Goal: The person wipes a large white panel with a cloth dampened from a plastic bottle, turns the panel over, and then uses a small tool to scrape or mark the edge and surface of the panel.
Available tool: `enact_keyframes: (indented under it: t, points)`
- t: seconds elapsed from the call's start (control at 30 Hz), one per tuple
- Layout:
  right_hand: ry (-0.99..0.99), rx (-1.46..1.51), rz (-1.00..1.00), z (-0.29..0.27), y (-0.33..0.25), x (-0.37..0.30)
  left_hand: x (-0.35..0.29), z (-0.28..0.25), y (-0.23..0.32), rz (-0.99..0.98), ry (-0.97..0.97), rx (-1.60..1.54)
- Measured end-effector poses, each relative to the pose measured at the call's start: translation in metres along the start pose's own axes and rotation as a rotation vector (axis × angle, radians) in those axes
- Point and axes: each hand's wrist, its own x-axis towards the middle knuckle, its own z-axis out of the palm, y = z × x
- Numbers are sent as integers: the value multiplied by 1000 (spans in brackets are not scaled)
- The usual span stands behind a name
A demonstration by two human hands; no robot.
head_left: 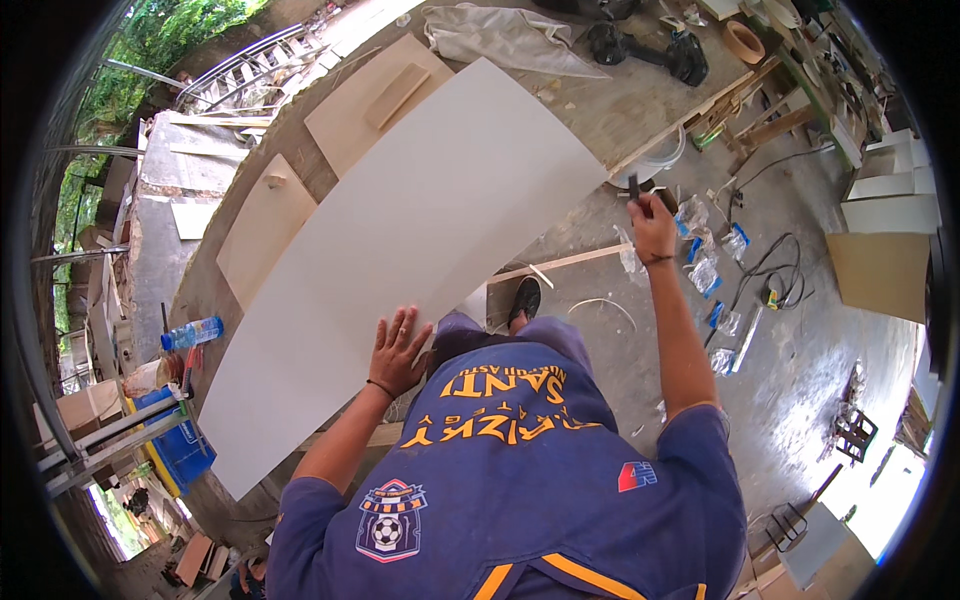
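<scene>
A large white sheet (pixel 420 210) stretches diagonally across the bench in front of me. My left hand (pixel 397 352) rests palm down on its near edge, fingers spread. Off the sheet's right side, my right hand (pixel 652 228) is raised and closed around a short dark tool (pixel 633 187), whose upper end sticks up past the fingers. What kind of tool it is cannot be made out. Light wooden boards (pixel 262 225) lie partly under the sheet's far left edge, and a small wood block (pixel 398 95) sits on one of them.
A grey cloth (pixel 505 38) and a black tool (pixel 650 50) lie at the far end. A white bucket (pixel 660 155) stands near my right hand. Foil-and-blue scraps (pixel 705 270) and a black cable (pixel 775 270) litter the floor. At left are a water bottle (pixel 192 333) and a blue container (pixel 180 445).
</scene>
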Motion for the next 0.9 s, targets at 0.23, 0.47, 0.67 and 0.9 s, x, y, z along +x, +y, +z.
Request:
enact_keyframes:
  t: [0.23, 0.47, 0.67, 0.9]
  points:
    - [-71, -358, -407, 27, -37, 27, -19, -14, -42, -108, 116, -151]
    - [-36, -242, -469, 76, -82, -63, -46, -4, -109, -464, 234, 12]
    - [-536, -1, -462, 119, -240, -206, -44, -6, -107, -492, 233, 0]
    - [-29, -401, -367, 70, -90, -45, -43, -2, -109, -471, 254, 9]
